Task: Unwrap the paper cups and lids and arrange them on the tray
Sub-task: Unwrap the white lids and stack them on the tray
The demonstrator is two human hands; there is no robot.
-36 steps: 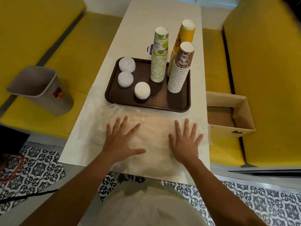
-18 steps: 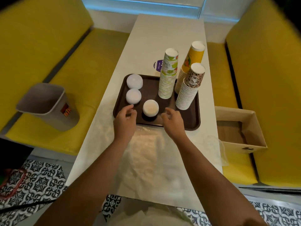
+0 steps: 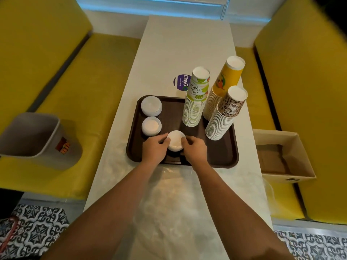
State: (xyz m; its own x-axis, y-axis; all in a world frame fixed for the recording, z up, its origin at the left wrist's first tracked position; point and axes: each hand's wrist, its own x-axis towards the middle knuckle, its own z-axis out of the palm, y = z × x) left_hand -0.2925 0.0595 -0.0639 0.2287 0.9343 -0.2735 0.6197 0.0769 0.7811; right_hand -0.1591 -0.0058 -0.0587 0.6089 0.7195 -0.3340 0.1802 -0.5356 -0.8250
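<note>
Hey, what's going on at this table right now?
A person is arranging cups and lids on a brown tray. The left hand and right hand grip the nearest lid stack from either side. Two other lid stacks and three tall cup stacks stand on it. Clear plastic wrapping lies on the table in front.

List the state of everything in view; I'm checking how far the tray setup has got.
Nearest lid stack: unwrapped, held from both sides.
Left hand: grips it.
Right hand: grips it.
Other lid stacks: unwrapped, resting on tray.
Cup stacks: unwrapped, upside down, standing.
Plastic wrap: empty, flat on table.
Cardboard box: open.
Bin: upright, open.
</note>
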